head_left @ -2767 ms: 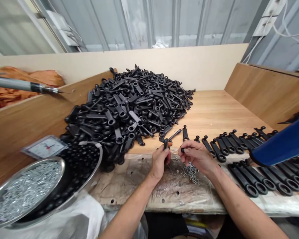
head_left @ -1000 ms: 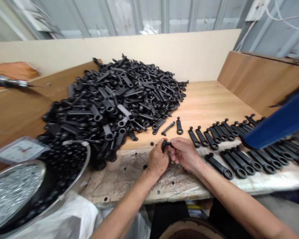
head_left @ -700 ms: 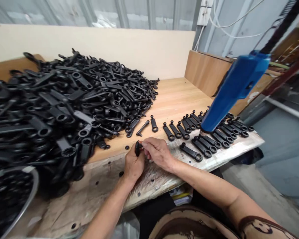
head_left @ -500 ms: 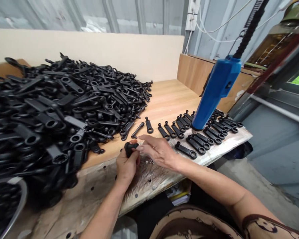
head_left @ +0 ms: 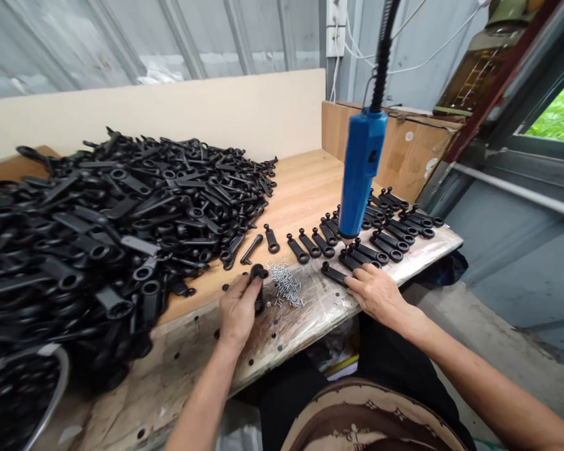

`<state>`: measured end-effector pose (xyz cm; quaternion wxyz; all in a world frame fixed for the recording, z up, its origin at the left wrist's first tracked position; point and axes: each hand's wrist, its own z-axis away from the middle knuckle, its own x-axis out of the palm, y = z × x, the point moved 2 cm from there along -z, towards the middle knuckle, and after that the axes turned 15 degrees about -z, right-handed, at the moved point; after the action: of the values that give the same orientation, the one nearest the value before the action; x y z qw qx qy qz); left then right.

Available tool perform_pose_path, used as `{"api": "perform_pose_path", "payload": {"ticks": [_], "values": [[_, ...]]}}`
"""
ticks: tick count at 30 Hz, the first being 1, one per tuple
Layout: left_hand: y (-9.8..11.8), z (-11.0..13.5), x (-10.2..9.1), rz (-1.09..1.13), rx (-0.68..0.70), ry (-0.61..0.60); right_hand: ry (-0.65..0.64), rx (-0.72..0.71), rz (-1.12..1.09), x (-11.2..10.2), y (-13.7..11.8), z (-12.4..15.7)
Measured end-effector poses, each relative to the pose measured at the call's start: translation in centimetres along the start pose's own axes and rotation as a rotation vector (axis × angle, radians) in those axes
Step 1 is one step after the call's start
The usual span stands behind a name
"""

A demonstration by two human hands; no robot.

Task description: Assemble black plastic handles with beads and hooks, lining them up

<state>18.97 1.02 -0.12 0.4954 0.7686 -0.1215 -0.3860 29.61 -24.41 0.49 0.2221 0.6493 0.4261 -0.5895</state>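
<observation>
From the head camera, a round metal basin (head_left: pixel 51 401) at the lower left edge holds small black parts, too dark to tell apart. No writing can be read anywhere. The left hand (head_left: pixel 237 308) is closed around a black plastic handle (head_left: pixel 258 285), held upright at the front of the wooden workbench (head_left: pixel 310 181), just beside a small heap of silver screws (head_left: pixel 286 289). The right hand (head_left: pixel 376 289) lies flat, fingers spread, its fingertips touching a black handle lying on the bench (head_left: pixel 333 274). A blue hanging screwdriver (head_left: pixel 361 172) hangs above the rows of handles.
</observation>
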Motion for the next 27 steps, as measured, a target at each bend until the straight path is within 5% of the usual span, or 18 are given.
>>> {"api": "perform_pose_path", "payload": {"ticks": [3,9,14,23,27], "values": [[2.0,1.4,1.8,-0.117,0.091,-0.108,0.057,0.005,-0.016,0.5,0.2,0.3],[3.6,3.4,8.0,-0.119,0.027,-0.337,0.166,0.017,-0.061,1.1,0.8,0.6],[4.3,2.6,12.1,-0.303,0.056,-0.363,0.189,0.001,-0.105,1.0,1.2,0.5],[6.6,3.9,13.0,-0.655,0.081,-0.253,0.232,-0.070,-0.144,1.0,1.7,0.3],[6.9,2.4,11.3,-0.870,0.170,-0.257,0.297,-0.142,-0.190,0.4,0.6,0.1]]}}
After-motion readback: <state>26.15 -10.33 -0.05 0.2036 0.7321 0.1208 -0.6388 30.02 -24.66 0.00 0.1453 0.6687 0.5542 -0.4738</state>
